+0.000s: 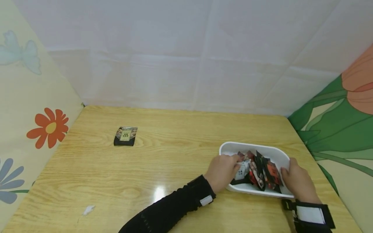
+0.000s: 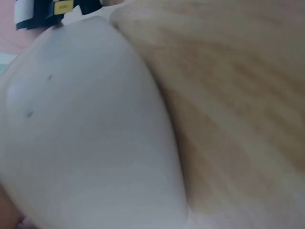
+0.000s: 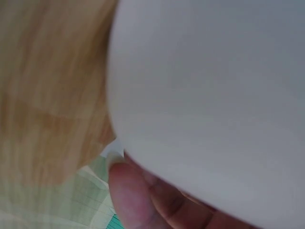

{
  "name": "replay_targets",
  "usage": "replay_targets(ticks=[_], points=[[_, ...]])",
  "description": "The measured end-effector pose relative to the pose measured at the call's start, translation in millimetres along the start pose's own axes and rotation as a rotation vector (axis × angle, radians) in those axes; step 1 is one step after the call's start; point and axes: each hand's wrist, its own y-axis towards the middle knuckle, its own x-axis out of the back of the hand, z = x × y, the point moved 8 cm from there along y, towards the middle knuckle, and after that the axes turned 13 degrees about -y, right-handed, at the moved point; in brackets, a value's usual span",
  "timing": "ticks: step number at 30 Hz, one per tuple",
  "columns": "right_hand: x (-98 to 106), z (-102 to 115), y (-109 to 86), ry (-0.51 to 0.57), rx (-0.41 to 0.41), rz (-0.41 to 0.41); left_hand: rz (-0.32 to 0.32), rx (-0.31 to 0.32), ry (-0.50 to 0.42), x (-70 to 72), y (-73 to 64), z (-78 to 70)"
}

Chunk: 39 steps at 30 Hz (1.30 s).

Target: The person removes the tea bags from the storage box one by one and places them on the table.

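Observation:
A white plastic bin (image 1: 253,145) stands at the right of the table with several small packets in it. My right hand (image 1: 301,183) grips its right end, thumb over the rim; the right wrist view shows bent fingers (image 3: 186,210) against the outer wall. My left hand (image 1: 222,170) reaches over the left rim, its bent fingers at a silver-and-black packet (image 1: 242,171). I cannot tell whether they pinch it. Beside it lie red-and-black packets (image 1: 272,171). The left wrist view mostly shows the bin's outer wall (image 2: 95,129).
A single dark packet with a pale label (image 1: 125,136) lies toward the back left of the wooden table (image 1: 175,139). A small white scrap (image 1: 88,209) is near the front left. A white sheet (image 1: 175,64) hangs behind, with patterned panels at both sides.

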Motion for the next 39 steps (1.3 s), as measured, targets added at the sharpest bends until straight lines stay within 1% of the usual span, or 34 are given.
replay_targets(ticks=[4, 10, 14, 18, 20, 23, 25, 27, 30, 34, 37, 39], points=[[-0.5, 0.5, 1.4, 0.0, 0.006, -0.007, 0.007, 0.022, -0.057, 5.9, 0.2, 3.3], [-0.5, -0.6, 1.8, -0.003, 0.012, -0.015, 0.057, 0.036, -0.187, 8.0, -0.6, 5.5], [-3.1, -2.5, -0.6, -0.002, 0.01, -0.008, 0.088, 0.041, -0.225, 6.5, 1.0, 7.2], [-3.8, -3.2, -1.3, 0.005, 0.014, -0.014, 0.107, 0.056, -0.281, 11.9, 2.3, 10.3], [-2.3, -1.8, -1.0, 0.008, 0.021, -0.029, 0.108, 0.083, -0.347, 16.8, 2.5, 14.2], [-0.6, -0.5, -0.4, 0.013, 0.03, -0.041, 0.115, 0.148, -0.472, 22.3, 2.7, 22.6], [0.6, 0.0, 0.0, 0.013, 0.03, -0.045, 0.112, 0.2, -0.566, 25.3, 3.1, 28.8], [1.3, 0.2, 0.5, 0.014, 0.025, -0.041, 0.108, 0.24, -0.634, 28.7, 3.8, 33.9], [1.2, 1.1, 0.9, 0.017, 0.02, -0.034, 0.086, 0.269, -0.678, 35.1, 5.4, 40.6], [-0.7, 2.5, 1.0, 0.025, 0.024, -0.027, 0.06, 0.299, -0.709, 44.6, 5.0, 50.3], [-1.0, 1.6, 0.5, 0.024, 0.031, -0.03, 0.037, 0.331, -0.775, 53.5, 4.3, 56.7], [0.3, -0.9, 0.1, 0.018, 0.034, -0.037, 0.024, 0.334, -0.821, 59.6, 5.3, 59.1]])
